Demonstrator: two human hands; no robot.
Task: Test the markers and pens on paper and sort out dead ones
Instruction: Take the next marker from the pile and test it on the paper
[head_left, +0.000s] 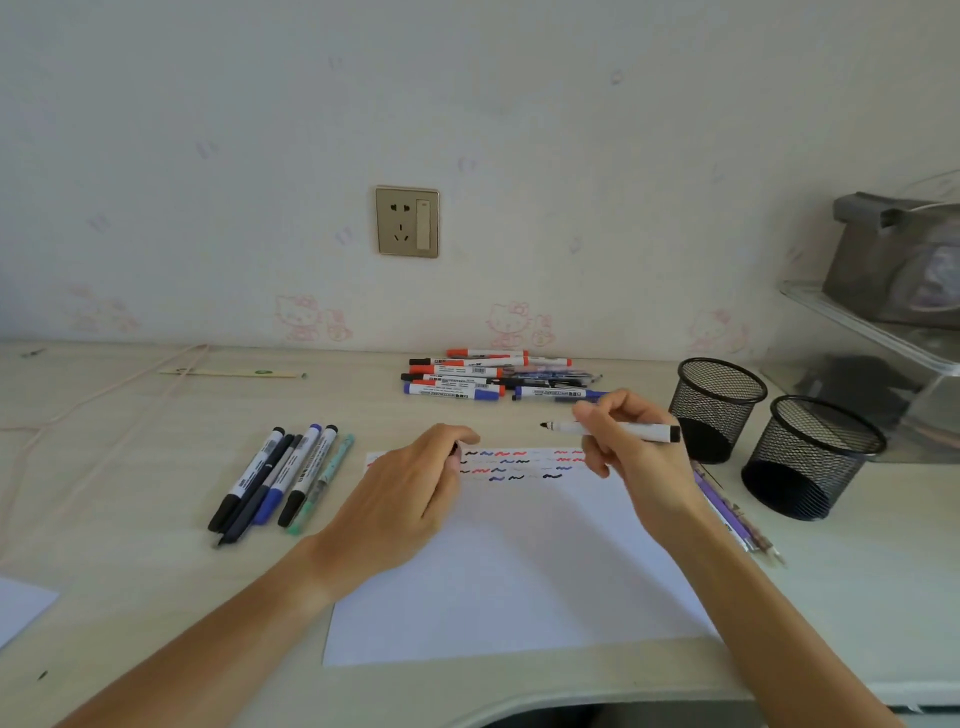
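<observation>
Right hand (fingers curled) around marker

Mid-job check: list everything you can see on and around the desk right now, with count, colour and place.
paper sheet: one, white, centre, squiggle marks along its top
uncapped marker: one, white, black tip, above the sheet
marker pile: about ten, red, blue, black caps, by the wall
sorted pens: five or six, left of the sheet
purple pens: a few, right of the sheet
mesh cups: two, black, right
wall socket: one, gold
left hand: on the sheet, curled round something dark
right hand: holds the marker
</observation>
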